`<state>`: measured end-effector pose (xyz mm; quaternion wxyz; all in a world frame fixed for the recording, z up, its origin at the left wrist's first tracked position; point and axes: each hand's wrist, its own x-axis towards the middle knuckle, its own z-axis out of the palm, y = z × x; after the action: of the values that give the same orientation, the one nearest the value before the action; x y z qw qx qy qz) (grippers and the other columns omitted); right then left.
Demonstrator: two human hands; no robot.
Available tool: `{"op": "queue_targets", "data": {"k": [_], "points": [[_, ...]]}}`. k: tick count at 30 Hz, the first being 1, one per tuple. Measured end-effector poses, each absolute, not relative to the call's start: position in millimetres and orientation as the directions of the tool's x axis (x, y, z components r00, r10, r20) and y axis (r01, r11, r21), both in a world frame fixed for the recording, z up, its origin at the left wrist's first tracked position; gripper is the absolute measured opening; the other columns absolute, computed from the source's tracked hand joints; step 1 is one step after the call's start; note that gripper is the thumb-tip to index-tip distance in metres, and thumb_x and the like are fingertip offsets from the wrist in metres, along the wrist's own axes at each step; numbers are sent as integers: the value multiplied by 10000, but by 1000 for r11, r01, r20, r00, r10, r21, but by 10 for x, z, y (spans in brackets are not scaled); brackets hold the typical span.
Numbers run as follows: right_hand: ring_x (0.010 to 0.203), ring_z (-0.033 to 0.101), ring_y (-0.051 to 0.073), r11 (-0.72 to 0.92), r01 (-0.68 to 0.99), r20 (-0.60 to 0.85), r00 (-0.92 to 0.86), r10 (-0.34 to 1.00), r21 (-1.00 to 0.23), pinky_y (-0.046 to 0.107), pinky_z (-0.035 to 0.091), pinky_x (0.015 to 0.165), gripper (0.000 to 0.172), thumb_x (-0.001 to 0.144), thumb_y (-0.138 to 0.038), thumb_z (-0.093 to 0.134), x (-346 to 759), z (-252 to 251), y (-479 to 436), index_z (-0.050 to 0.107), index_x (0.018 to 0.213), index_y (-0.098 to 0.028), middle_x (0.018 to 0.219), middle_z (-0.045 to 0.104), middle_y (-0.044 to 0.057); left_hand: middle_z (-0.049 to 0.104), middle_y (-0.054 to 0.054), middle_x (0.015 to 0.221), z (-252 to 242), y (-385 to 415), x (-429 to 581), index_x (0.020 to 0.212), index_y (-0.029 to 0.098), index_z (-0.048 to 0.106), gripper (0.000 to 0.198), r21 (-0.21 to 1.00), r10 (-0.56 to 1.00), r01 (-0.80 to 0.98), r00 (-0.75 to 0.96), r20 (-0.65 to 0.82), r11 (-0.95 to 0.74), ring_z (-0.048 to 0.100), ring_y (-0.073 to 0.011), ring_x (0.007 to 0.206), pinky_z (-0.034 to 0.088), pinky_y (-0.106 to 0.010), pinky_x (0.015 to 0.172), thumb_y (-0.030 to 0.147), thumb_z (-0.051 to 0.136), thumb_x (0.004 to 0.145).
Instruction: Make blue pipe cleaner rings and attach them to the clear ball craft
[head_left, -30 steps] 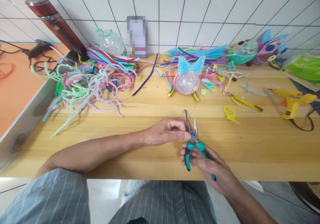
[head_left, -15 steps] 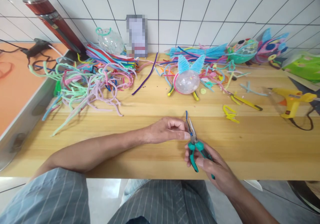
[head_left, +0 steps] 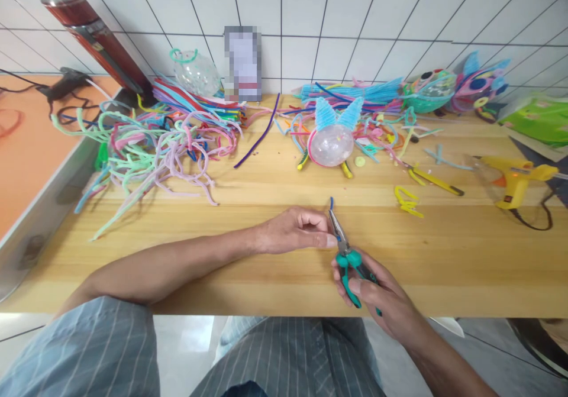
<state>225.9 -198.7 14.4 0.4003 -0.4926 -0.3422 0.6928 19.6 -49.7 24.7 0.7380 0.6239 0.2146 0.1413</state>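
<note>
My left hand (head_left: 295, 230) rests on the wooden table (head_left: 465, 255) and pinches a short blue pipe cleaner (head_left: 331, 203), whose tip sticks up past my fingers. My right hand (head_left: 377, 299) grips the teal handles of needle-nose pliers (head_left: 344, 249), squeezed together. The closed metal jaws point up and left, meeting the blue pipe cleaner right beside my left fingertips.
A tangle of pastel pipe cleaners (head_left: 151, 142) covers the back left. A clear ball with blue ears (head_left: 332, 139) stands at the back centre. Yellow scraps (head_left: 407, 200), a yellow glue gun (head_left: 515, 178) and finished figures (head_left: 457, 86) lie to the right. A red cylinder (head_left: 95, 39) leans at the wall.
The pliers' handles have been squeezed together and the jaws have closed on the blue pipe cleaner. My right hand shifted slightly right; my left hand stayed put.
</note>
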Motion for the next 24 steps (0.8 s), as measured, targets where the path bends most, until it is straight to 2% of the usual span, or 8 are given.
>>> {"op": "queue_targets", "data": {"k": [6, 10, 13, 15, 18, 21, 24], "points": [[684, 475, 120, -447, -126, -425, -167, 889, -886, 264, 420, 602, 273, 926, -462, 724, 2243, 89, -2020, 686, 1056, -226, 894, 611, 18, 547, 8, 774, 272, -514, 198, 677, 154, 523, 437, 982, 469, 44, 874, -126, 182, 473, -112, 745, 395, -260, 729, 474, 740, 880], [651, 419, 110, -447, -40, -439, -129, 889, -893, 253, 381, 583, 296, 932, -492, 720, 2241, 83, -2030, 679, 1036, -218, 826, 567, -2, 596, -7, 798, 288, -540, 204, 687, 150, 552, 432, 989, 487, 16, 869, -87, 147, 503, -114, 755, 418, -256, 732, 485, 736, 887], [628, 455, 108, -453, -64, -436, -179, 882, -889, 256, 407, 582, 323, 926, -514, 720, 2252, 155, -2004, 681, 1011, -205, 796, 581, -2, 581, 1, 771, 284, -570, 206, 693, 151, 550, 426, 996, 515, -3, 856, -44, 89, 488, -103, 726, 408, -244, 704, 477, 727, 903], [683, 573, 146, -457, -111, -424, -235, 875, -882, 303, 503, 658, 342, 915, -520, 723, 2270, 212, -1977, 700, 1036, -201, 854, 656, 38, 584, 2, 751, 282, -593, 204, 718, 154, 557, 434, 995, 510, -2, 859, -51, 104, 506, -100, 701, 419, -240, 686, 509, 714, 912], [958, 729, 268, -493, -189, -410, -352, 841, -849, 455, 582, 889, 410, 900, -511, 736, 2330, 261, -1943, 730, 1176, -208, 1113, 757, 133, 576, 17, 694, 294, -629, 197, 753, 159, 566, 474, 989, 498, 27, 862, -98, 148, 511, -90, 629, 416, -226, 623, 586, 704, 907], [1165, 727, 345, -547, -228, -410, -451, 793, -806, 546, 545, 1022, 501, 880, -519, 754, 2450, 281, -1948, 736, 1278, -214, 1284, 756, 172, 510, 49, 626, 309, -647, 194, 736, 160, 547, 503, 993, 581, 26, 809, -89, 116, 434, -67, 571, 360, -207, 559, 607, 706, 903], [1191, 727, 359, -604, -176, -483, -448, 753, -777, 560, 526, 1055, 542, 852, -541, 789, 2635, 336, -2018, 744, 1301, -240, 1288, 766, 166, 544, 43, 609, 292, -621, 208, 775, 164, 554, 503, 979, 642, -32, 759, -107, 201, 463, -69, 528, 382, -207, 517, 630, 685, 910]]}}
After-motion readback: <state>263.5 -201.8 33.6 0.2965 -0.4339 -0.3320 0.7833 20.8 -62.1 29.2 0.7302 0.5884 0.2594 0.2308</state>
